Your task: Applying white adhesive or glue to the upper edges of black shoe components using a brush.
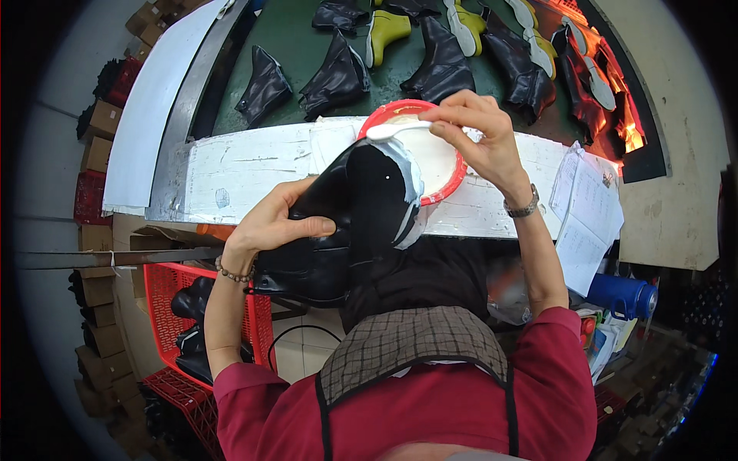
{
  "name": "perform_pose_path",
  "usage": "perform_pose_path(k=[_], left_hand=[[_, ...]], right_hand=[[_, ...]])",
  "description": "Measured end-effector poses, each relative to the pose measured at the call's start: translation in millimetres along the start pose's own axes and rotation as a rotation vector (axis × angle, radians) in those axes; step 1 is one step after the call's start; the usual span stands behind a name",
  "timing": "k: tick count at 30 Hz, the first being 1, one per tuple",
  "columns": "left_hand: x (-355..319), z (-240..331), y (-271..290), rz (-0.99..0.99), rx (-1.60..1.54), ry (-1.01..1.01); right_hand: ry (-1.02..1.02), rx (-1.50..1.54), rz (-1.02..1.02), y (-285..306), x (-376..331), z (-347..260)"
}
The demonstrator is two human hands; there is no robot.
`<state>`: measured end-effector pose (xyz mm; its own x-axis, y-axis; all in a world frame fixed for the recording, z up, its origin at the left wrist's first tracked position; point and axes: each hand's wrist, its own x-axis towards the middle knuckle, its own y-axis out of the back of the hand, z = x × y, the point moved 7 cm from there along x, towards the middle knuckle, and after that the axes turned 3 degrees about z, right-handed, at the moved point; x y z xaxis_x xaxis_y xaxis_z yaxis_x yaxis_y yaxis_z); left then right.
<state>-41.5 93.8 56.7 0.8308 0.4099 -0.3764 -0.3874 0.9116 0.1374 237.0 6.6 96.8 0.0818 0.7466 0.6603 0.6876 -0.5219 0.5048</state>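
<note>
Our left hand (273, 223) grips a black boot (346, 230), fingers wrapped round its side, thumb on top. We hold the boot up in front of us, just over the near edge of the white counter (246, 165). The boot's bottom faces up w/ a white, wet-looking band round its rim.

Our right hand (480, 134) pinches a white brush (396, 129) between thumb & fingers. The brush tip sits over the red bowl (453, 180), near the boot's top end. The bowl stands on the counter, right behind the boot, w/ pale stuff inside.

Farther back, a green belt (296, 38) carries more black boots (338, 77) & some yellow-green ones (384, 31). A red crate (165, 307) w/ dark boots sits low on our left. White papers (588, 211) & a blue flask (623, 296) are on our right.
</note>
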Motion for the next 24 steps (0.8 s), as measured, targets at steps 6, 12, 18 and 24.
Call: perform_pose_path(k=[6,12,18,24], left_hand=[[6.3,-27.9,65.1,0.386,-0.047,-0.107],[8.0,-93.6,116.3,0.823,0.573,-0.243],[-9.3,-122.4,77.9,0.610,0.927,0.064],[-17.9,-119.4,78.4,0.844,0.890,-0.178]], right_hand=[[-0.316,-0.119,-0.050,14.2,-25.5,32.8],[-0.271,-0.513,-0.331,-13.9,-67.9,38.5],[-0.492,-0.371,-0.159,10.2,-77.0,52.2],[-0.547,-0.303,-0.063,12.3,-84.6,53.0]])
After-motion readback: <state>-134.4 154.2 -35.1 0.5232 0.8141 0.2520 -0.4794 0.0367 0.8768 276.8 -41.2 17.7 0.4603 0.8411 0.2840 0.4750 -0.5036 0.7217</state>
